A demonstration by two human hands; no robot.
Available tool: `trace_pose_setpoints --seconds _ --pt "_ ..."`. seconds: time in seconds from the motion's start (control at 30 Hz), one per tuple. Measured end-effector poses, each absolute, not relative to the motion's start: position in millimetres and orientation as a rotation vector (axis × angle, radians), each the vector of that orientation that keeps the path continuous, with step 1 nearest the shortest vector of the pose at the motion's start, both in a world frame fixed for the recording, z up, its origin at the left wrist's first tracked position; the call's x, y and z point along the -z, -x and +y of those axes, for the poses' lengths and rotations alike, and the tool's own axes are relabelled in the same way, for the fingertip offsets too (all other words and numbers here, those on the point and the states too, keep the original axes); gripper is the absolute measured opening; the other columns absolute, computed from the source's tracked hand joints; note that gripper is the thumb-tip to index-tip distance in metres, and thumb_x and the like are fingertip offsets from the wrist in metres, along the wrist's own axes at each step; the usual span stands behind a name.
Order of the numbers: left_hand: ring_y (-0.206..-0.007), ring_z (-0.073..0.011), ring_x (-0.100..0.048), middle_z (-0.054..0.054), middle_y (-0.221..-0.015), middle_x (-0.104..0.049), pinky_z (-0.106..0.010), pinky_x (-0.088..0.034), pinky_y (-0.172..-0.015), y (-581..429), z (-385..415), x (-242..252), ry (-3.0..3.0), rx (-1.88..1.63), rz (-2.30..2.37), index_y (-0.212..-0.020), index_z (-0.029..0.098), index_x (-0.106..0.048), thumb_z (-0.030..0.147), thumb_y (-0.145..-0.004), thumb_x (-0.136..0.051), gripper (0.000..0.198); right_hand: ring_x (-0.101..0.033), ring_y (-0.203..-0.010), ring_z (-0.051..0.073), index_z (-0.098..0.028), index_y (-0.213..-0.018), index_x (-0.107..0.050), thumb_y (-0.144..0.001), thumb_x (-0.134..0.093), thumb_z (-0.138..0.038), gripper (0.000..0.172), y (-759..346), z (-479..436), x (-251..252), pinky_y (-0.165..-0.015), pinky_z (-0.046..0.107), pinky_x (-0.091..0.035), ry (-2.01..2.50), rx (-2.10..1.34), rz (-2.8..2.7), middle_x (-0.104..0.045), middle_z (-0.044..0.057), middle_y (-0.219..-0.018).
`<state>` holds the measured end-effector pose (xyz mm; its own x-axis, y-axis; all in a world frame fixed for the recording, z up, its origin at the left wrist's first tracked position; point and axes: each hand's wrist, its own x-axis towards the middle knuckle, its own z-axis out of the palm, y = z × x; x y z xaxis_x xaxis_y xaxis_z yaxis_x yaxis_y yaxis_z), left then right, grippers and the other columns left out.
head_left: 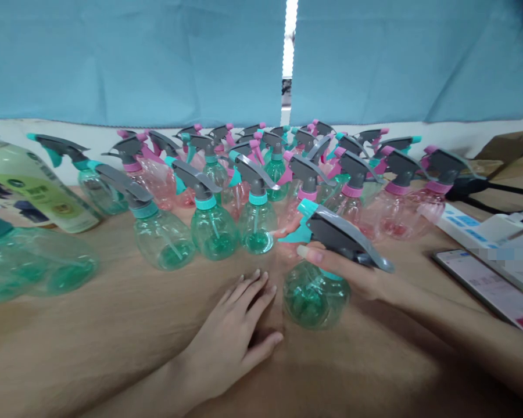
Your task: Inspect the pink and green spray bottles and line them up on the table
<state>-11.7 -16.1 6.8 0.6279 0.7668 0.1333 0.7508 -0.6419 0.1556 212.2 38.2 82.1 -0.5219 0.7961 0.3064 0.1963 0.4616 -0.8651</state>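
My right hand (337,261) is closed round the neck of a green spray bottle (317,302), which has a grey head with a turquoise nozzle and trigger. The bottle tilts a little, its nozzle pointing away to the left; whether its base touches the table I cannot tell. Flat on the wooden table (126,348) lies my left hand (235,331), fingers stretched out and holding nothing, just left of that bottle. Beyond the left hand stand more green spray bottles, the nearest being one (215,232) with a turquoise collar.
Several pink spray bottles (394,212) and green ones crowd the back of the table. At the left are a large pale-green labelled bottle (39,180) and another green bottle (70,267). A phone (483,284) and white power strip (466,226) lie right. Blue cloth (135,58) hangs behind.
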Motion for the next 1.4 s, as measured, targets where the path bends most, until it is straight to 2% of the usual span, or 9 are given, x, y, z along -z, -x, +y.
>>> trace_pose_setpoints --seconds 0.17,0.27,0.37,0.5,0.57,0.7,0.87,1.03,1.4 --pt "-0.137 -0.0288 -0.032 -0.013 -0.149 -0.038 -0.048 -0.032 -0.108 11.9 -15.5 -6.4 -2.767 -0.285 1.285 -0.142 0.014 -0.037 0.046 -0.095 -0.049 0.058 -0.041 -0.052 0.011 -0.026 -0.088 -0.063 -0.089 -0.054 -0.040 0.017 -212.2 36.2 -83.9 -0.051 0.025 -0.037 0.807 -1.035 -1.952 -0.045 -0.005 -0.060" --pt "-0.136 -0.0287 -0.032 -0.013 -0.148 -0.038 -0.048 -0.032 -0.108 11.9 -15.1 -6.5 -2.772 -0.290 1.284 -0.142 0.014 -0.038 0.047 -0.096 -0.049 0.058 -0.041 -0.052 0.011 -0.026 -0.094 -0.061 -0.087 -0.057 -0.035 0.011 -212.4 35.8 -85.4 -0.050 0.025 -0.035 0.792 -1.009 -1.938 -0.046 -0.006 -0.061" --pt "-0.136 -0.0291 -0.032 -0.014 -0.149 -0.037 -0.048 -0.033 -0.107 11.8 -15.4 -7.2 -2.766 -0.289 1.287 -0.142 0.013 -0.038 0.047 -0.096 -0.049 0.059 -0.045 -0.055 0.011 -0.026 -0.102 -0.059 -0.087 -0.056 -0.034 0.017 -211.7 35.8 -86.9 -0.053 0.026 -0.038 0.779 -1.003 -1.961 -0.051 -0.004 -0.067" --pt "-0.137 -0.0289 -0.032 -0.012 -0.149 -0.037 -0.048 -0.033 -0.107 12.1 -16.1 -7.9 -2.748 -0.291 1.298 -0.143 0.015 -0.037 0.047 -0.095 -0.049 0.058 -0.043 -0.052 0.011 -0.025 -0.091 -0.060 -0.087 -0.054 -0.031 0.009 -209.8 35.8 -88.0 -0.049 0.025 -0.036 0.786 -0.974 -1.968 -0.046 -0.005 -0.061" --pt "-0.136 -0.0289 -0.032 -0.012 -0.149 -0.038 -0.048 -0.033 -0.107 12.4 -16.2 -7.5 -2.745 -0.307 1.296 -0.143 0.017 -0.037 0.047 -0.095 -0.050 0.058 -0.039 -0.049 0.010 -0.025 -0.092 -0.059 -0.086 -0.055 -0.030 0.008 -209.6 36.3 -87.7 -0.047 0.024 -0.033 0.775 -0.973 -1.956 -0.043 -0.006 -0.059" --pt "-0.137 -0.0296 -0.032 -0.013 -0.149 -0.037 -0.049 -0.033 -0.107 12.8 -15.9 -6.3 -2.751 -0.317 1.288 -0.143 0.015 -0.037 0.047 -0.095 -0.050 0.059 -0.043 -0.055 0.011 -0.024 -0.100 -0.056 -0.086 -0.057 -0.033 0.016 -210.5 38.5 -86.6 -0.052 0.025 -0.036 0.760 -0.989 -1.966 -0.050 -0.004 -0.069" --pt "-0.136 -0.0291 -0.033 -0.013 -0.148 -0.038 -0.048 -0.033 -0.107 12.3 -16.5 -7.4 -2.753 -0.318 1.293 -0.142 0.015 -0.038 0.047 -0.095 -0.050 0.058 -0.034 -0.049 0.008 -0.026 -0.092 -0.054 -0.088 -0.056 -0.026 0.005 -210.4 38.1 -88.9 -0.045 0.023 -0.029 0.709 -1.010 -1.953 -0.042 -0.007 -0.064" --pt "-0.137 -0.0290 -0.032 -0.013 -0.148 -0.038 -0.048 -0.032 -0.108 12.2 -15.7 -7.1 -2.756 -0.314 1.282 -0.141 0.014 -0.039 0.047 -0.095 -0.051 0.058 -0.043 -0.058 0.009 -0.026 -0.086 -0.052 -0.089 -0.054 -0.025 0.004 -210.9 35.8 -88.7 -0.052 0.023 -0.034 0.678 -0.960 -1.932 -0.047 -0.006 -0.070" --pt "-0.138 -0.0297 -0.030 -0.014 -0.150 -0.035 -0.049 -0.032 -0.108 11.4 -16.9 -9.4 -2.740 -0.259 1.292 -0.142 0.013 -0.038 0.046 -0.095 -0.050 0.059 -0.039 -0.057 0.009 -0.025 -0.083 -0.052 -0.092 -0.051 -0.026 0.009 -213.1 38.9 -82.9 -0.054 0.024 -0.034 0.661 -0.742 -1.990 -0.043 -0.006 -0.066"
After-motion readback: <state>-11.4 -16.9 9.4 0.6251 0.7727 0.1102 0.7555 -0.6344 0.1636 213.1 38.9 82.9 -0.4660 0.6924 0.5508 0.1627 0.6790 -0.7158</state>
